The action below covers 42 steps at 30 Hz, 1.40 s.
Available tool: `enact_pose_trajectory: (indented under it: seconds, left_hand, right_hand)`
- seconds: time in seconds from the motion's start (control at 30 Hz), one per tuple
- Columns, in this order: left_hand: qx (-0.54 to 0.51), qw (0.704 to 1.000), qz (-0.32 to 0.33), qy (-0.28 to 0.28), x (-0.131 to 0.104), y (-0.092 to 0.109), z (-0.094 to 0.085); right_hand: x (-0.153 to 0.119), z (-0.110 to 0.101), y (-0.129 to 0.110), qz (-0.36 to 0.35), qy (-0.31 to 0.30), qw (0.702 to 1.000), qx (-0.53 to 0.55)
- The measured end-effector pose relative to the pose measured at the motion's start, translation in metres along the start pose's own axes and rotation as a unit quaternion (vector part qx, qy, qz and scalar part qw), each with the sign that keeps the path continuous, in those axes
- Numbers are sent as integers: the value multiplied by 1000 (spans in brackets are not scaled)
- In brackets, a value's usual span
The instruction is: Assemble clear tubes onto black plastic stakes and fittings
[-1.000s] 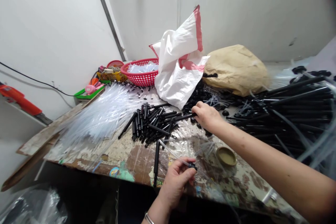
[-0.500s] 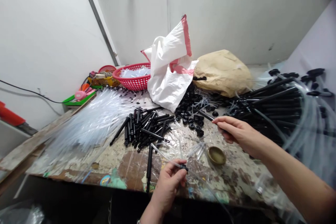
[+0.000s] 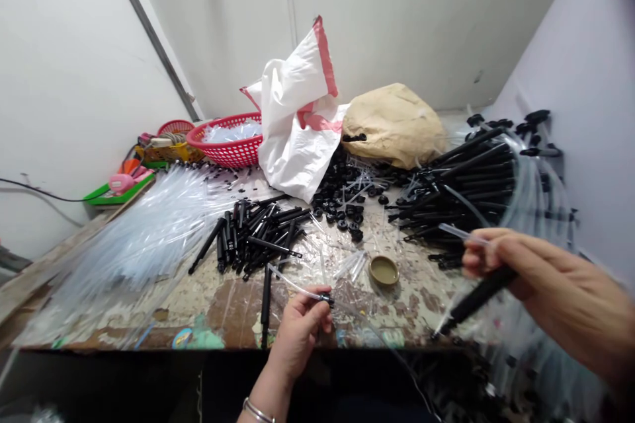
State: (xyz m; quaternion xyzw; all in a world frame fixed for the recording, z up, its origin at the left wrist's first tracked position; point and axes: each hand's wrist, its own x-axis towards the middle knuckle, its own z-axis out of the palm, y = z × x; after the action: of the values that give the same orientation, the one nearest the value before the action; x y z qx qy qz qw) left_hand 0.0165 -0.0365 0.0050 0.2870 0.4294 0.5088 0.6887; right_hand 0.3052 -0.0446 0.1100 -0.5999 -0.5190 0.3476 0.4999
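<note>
Near the table's front edge, my left hand (image 3: 300,324) is closed around a thin clear tube (image 3: 292,285) with a small black fitting (image 3: 326,299) at the fingertips. The tube's free end points up and left. My right hand (image 3: 550,291) is raised at the right, closed on a black tube-shaped part (image 3: 479,301) that slants down and left. Its thumb and fingers also pinch a short clear tube (image 3: 456,231). A small round dish (image 3: 383,271) sits between the hands, beside several short clear tubes (image 3: 353,266). Left of my left hand lies a separate black tube part (image 3: 266,307).
A heap of black tube parts (image 3: 253,234) lies mid-table, with long clear tubes (image 3: 133,231) to its left. Behind are a red basket (image 3: 228,155), a white sack (image 3: 292,125) and a tan bag (image 3: 394,122). Assembled black parts (image 3: 476,178) are stacked at right.
My right hand has moved right and nearer; its black part now points downward and a short clear tube shows in its fingers. My left hand keeps its hold. The view has shifted slightly.
</note>
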Motion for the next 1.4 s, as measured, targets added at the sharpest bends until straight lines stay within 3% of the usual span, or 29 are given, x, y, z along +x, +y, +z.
enact_pose_trajectory:
  seconds: [0.1, 0.17, 0.33, 0.43, 0.57, 0.7, 0.8, 0.87, 0.97, 1.07, 1.23, 1.4]
  left_hand:
    - [-12, 1000, 1, 7, 1, -1, -1]
    - [-20, 1000, 6, 9, 2, -1, -1]
    - [-30, 1000, 6, 4, 2, 0, 0]
    - [-35, 999, -2, 10, 2, 1, 1]
    - [-39, 999, -14, 11, 1, 3, 1]
    - [-36, 999, -26, 25, 0, 5, 3]
    - [-35, 999, -16, 33, -1, 3, 4]
    - [-31, 999, -4, 34, 0, 0, 4]
    - [-28, 999, 11, 26, 2, -4, 2]
    - [-47, 998, 8, 33, 3, -5, 2]
    - [-67, 995, 7, 69, 4, -6, 4]
    - [-70, 996, 27, 58, 8, -11, 2]
  right_hand:
    - [6, 23, 10, 57, -126, 990, -16]
    - [12, 38, 23, 69, -160, 982, -78]
    - [29, 54, 54, -43, -139, 953, -264]
    - [34, 54, 64, -91, -148, 935, -308]
    - [34, 51, 68, -97, -156, 929, -320]
    - [26, 51, 56, 2, -125, 964, -234]
    - [11, 58, 45, 115, -124, 985, -39]
    - [-1, 67, 38, 160, -158, 970, 91]
    - [-21, 85, 30, 204, -230, 933, 186]
    - [-34, 103, 26, 221, -257, 918, 206]
    - [-33, 118, 30, 208, -224, 934, 186]
    - [-30, 122, 37, 192, -206, 943, 174]
